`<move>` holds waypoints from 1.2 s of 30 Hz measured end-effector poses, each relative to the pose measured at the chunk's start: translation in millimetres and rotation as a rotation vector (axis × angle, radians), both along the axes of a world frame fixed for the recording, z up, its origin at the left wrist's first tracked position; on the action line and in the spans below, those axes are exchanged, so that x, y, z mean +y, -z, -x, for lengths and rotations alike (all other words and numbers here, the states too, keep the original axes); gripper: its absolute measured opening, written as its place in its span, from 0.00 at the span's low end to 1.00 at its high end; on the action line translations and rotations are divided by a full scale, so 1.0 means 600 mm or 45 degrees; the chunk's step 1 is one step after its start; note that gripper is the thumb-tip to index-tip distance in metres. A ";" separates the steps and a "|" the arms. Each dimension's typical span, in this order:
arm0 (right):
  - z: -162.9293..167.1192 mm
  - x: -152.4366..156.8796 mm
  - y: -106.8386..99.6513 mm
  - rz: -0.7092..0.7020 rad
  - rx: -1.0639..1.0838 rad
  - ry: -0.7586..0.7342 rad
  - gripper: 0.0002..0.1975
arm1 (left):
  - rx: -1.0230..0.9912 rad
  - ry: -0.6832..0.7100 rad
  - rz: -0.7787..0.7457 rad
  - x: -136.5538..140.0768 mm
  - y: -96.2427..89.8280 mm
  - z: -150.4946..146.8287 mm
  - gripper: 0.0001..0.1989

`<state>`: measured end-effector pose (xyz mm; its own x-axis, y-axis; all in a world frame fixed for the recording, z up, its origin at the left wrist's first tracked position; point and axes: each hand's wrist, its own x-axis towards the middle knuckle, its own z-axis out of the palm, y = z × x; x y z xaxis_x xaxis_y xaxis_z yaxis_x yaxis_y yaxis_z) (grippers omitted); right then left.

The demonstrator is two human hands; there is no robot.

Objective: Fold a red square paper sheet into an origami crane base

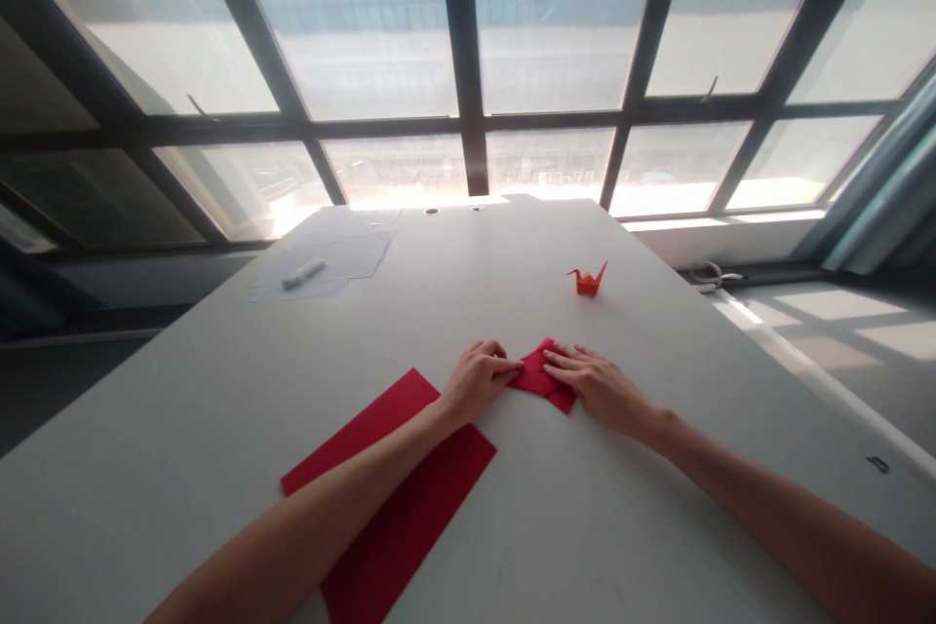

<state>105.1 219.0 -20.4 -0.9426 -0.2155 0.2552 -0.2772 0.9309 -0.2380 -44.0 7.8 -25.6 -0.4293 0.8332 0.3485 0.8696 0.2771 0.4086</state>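
A small piece of folded red paper (538, 374) lies on the white table between my two hands. My left hand (479, 376) pinches its left corner between thumb and fingers. Flat on its right side rest the outstretched fingers of my right hand (596, 384), partly covering the folds. Under my left forearm lies a large sheet of red paper (431, 507), set at a slant. Beyond the folded piece, a little to the right, stands an orange-red paper crane (587, 283), touched by neither hand.
White paper sheets (366, 258) with a whitish, elongated object (303, 273) on top lie at the table's far left. A small dark item (877, 464) is near the right edge. Windows (548, 29) rise behind the table (219, 390), and a curtain (877, 185) hangs at right.
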 end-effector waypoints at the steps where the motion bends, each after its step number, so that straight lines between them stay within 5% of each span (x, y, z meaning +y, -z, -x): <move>1: 0.001 -0.004 0.000 0.012 0.017 0.019 0.27 | -0.007 0.012 -0.002 0.000 0.000 0.001 0.11; 7: 0.010 -0.034 -0.004 0.102 0.118 0.207 0.09 | 0.112 0.120 0.083 -0.001 -0.013 -0.012 0.13; 16: 0.013 -0.039 0.003 0.052 0.131 0.123 0.18 | 0.324 0.144 0.197 -0.005 -0.033 -0.026 0.13; 23: 0.019 -0.038 0.015 -0.021 0.116 0.042 0.21 | 0.285 0.271 0.213 0.007 -0.021 -0.041 0.25; 36: 0.001 -0.032 0.024 -0.087 -0.014 0.218 0.25 | 0.205 0.328 0.430 -0.011 -0.005 -0.030 0.33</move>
<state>104.4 199.8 -34.8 -0.9697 -0.0677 0.2349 -0.1107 0.9783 -0.1749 -25.8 1.1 -22.7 -0.1558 0.9842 0.0840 0.9728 0.1381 0.1862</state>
